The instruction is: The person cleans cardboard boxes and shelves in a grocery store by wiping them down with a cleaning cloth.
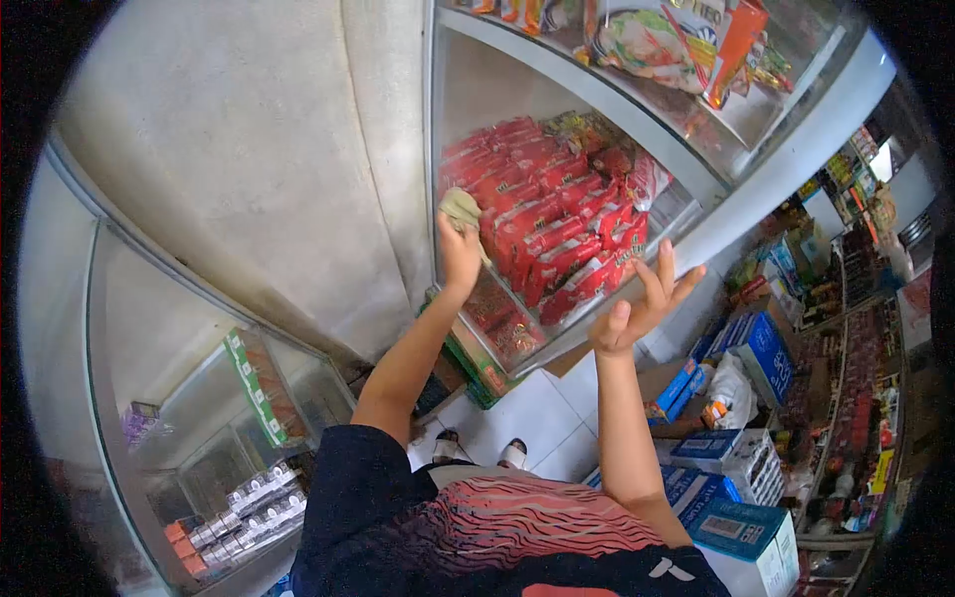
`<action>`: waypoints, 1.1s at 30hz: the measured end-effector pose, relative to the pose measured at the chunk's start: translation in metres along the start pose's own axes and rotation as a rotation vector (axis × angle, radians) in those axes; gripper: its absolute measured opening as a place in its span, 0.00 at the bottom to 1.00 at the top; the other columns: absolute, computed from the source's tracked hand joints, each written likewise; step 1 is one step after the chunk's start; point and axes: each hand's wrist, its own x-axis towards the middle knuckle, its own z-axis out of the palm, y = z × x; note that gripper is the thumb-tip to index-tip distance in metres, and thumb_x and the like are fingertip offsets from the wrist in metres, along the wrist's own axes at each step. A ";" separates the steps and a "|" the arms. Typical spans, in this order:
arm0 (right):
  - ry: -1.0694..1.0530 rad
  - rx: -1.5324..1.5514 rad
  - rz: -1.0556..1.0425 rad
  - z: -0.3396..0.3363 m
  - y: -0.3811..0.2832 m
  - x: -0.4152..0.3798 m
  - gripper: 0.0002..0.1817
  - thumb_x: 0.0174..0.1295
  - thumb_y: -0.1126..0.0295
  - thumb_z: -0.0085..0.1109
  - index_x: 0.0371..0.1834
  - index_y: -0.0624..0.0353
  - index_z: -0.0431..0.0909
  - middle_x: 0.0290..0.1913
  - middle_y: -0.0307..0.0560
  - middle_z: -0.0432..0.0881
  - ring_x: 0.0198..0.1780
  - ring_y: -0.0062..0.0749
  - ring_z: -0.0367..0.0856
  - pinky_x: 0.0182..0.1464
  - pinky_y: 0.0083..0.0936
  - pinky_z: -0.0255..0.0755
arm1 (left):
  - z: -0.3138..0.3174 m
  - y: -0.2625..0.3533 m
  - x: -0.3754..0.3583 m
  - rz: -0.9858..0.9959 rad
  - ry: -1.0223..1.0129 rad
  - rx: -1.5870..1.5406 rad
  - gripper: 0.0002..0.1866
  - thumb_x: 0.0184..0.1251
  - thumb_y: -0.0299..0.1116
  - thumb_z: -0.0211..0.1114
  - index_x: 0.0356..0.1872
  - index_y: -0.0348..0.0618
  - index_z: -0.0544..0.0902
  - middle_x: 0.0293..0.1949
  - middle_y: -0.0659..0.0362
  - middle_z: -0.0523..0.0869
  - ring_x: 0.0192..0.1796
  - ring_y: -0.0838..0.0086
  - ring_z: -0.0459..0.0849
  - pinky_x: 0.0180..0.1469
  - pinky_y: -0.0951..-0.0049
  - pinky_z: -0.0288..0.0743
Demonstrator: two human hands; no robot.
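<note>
My left hand (459,251) is raised against the glass front of a display cabinet (557,114) and grips a crumpled pale cloth (461,208). The cloth presses on the glass in front of stacked red snack packets (542,214). My right hand (645,301) is lifted beside the cabinet's lower right corner, fingers spread apart, holding nothing and touching nothing I can make out.
An upper shelf holds noodle packets (657,35). A second glass cabinet (214,398) at lower left contains green boxes and small packs. Blue and white cartons (731,497) crowd the tiled floor at right, with stocked shelves (856,388) beyond. My sandalled feet (482,453) stand below.
</note>
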 end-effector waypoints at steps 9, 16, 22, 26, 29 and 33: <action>-0.017 0.042 -0.038 -0.001 0.002 -0.001 0.20 0.59 0.56 0.36 0.42 0.61 0.68 0.55 0.58 0.68 0.69 0.46 0.36 0.66 0.43 0.33 | 0.028 -0.077 0.014 -0.240 0.150 -0.065 0.32 0.57 0.26 0.53 0.62 0.40 0.50 0.59 0.46 0.60 0.60 0.58 0.61 0.60 0.65 0.54; 0.034 0.007 -0.016 0.000 -0.003 0.001 0.18 0.60 0.58 0.35 0.42 0.60 0.68 0.54 0.58 0.69 0.68 0.48 0.42 0.66 0.43 0.31 | 0.029 0.093 -0.138 0.035 -0.210 -0.182 0.33 0.59 0.29 0.53 0.64 0.44 0.49 0.64 0.42 0.43 0.66 0.51 0.43 0.64 0.59 0.38; 0.021 0.031 -0.010 -0.001 -0.004 0.002 0.16 0.59 0.59 0.38 0.41 0.59 0.69 0.54 0.56 0.70 0.66 0.50 0.47 0.66 0.43 0.31 | 0.030 0.133 -0.040 0.211 -0.121 -0.158 0.29 0.60 0.32 0.49 0.64 0.47 0.52 0.64 0.43 0.43 0.66 0.51 0.44 0.65 0.57 0.41; 0.008 0.031 -0.014 -0.002 -0.004 0.002 0.15 0.58 0.62 0.40 0.41 0.59 0.69 0.54 0.55 0.70 0.67 0.50 0.46 0.66 0.42 0.31 | 0.037 0.154 0.069 0.272 0.170 -0.171 0.27 0.64 0.40 0.49 0.62 0.43 0.55 0.61 0.43 0.51 0.64 0.52 0.51 0.63 0.57 0.46; -0.022 0.024 -0.003 -0.005 -0.006 0.002 0.14 0.57 0.63 0.42 0.40 0.58 0.70 0.55 0.55 0.69 0.67 0.50 0.46 0.66 0.42 0.31 | 0.046 0.156 0.141 0.191 0.362 -0.272 0.27 0.63 0.41 0.49 0.59 0.39 0.57 0.58 0.43 0.56 0.58 0.52 0.59 0.60 0.59 0.52; -0.046 0.005 -0.003 -0.007 -0.002 0.000 0.13 0.55 0.64 0.45 0.39 0.57 0.71 0.55 0.50 0.70 0.67 0.50 0.46 0.64 0.41 0.38 | 0.050 0.154 0.170 0.096 0.506 -0.418 0.26 0.57 0.33 0.58 0.55 0.39 0.60 0.53 0.45 0.60 0.57 0.56 0.58 0.58 0.61 0.53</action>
